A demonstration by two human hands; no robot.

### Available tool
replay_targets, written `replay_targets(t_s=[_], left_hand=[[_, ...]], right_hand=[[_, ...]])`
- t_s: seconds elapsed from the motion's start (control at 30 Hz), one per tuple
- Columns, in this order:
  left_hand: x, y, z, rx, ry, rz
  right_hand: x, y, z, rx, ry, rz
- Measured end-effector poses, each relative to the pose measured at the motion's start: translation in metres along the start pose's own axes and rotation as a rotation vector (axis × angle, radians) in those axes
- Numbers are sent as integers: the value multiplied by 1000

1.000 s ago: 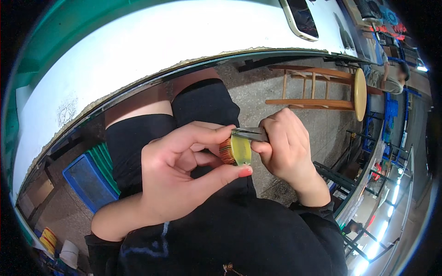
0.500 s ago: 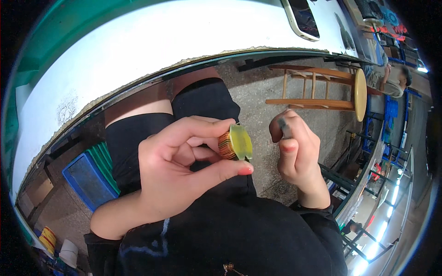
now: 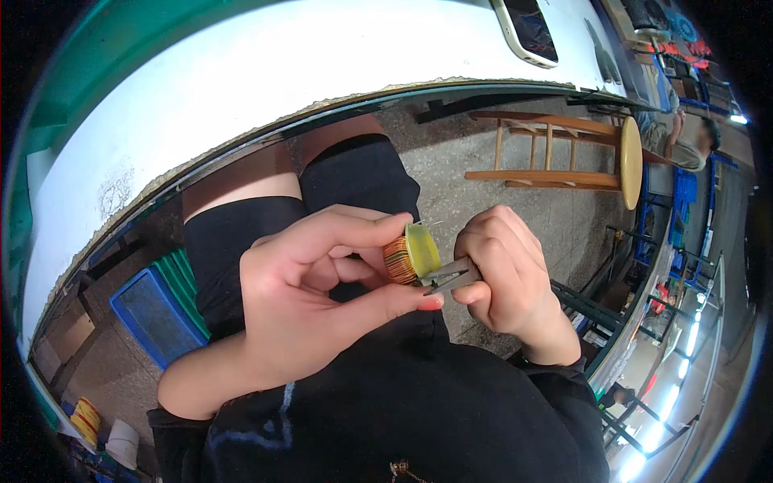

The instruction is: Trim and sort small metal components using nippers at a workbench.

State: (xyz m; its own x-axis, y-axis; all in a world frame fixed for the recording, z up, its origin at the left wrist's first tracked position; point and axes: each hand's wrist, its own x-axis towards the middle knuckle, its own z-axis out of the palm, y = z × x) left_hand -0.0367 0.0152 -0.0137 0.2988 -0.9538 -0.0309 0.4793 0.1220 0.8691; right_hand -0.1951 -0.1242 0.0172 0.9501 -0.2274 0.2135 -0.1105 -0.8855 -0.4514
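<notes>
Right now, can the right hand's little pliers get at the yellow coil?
Probably yes. The right hand holds the pliers with tips already at the coil, which the left hand holds up, with nothing between.

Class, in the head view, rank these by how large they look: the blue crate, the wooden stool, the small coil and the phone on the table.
1. Wooden stool
2. Blue crate
3. Phone, cut off by the rim, so unsure
4. Coil, smallest though nearest the camera
</notes>
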Motion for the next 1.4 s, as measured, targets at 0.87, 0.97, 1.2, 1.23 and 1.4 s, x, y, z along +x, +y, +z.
replay_targets(t_s=[0.87, 0.97, 1.2, 1.23, 1.4], left_hand=[[0, 2, 7, 97, 67, 146], [2, 4, 6, 129, 36, 142], [-1, 8, 2, 354, 78, 126], [-1, 6, 6, 255, 91, 95], [4, 7, 6, 4, 21, -38]], right_hand=[[-4, 5, 5, -48, 99, 116], [2, 6, 7, -127, 92, 31], [11, 11, 10, -200, -40, -36], [7, 9, 7, -213, -33, -11], [-4, 6, 8, -332, -7, 75]])
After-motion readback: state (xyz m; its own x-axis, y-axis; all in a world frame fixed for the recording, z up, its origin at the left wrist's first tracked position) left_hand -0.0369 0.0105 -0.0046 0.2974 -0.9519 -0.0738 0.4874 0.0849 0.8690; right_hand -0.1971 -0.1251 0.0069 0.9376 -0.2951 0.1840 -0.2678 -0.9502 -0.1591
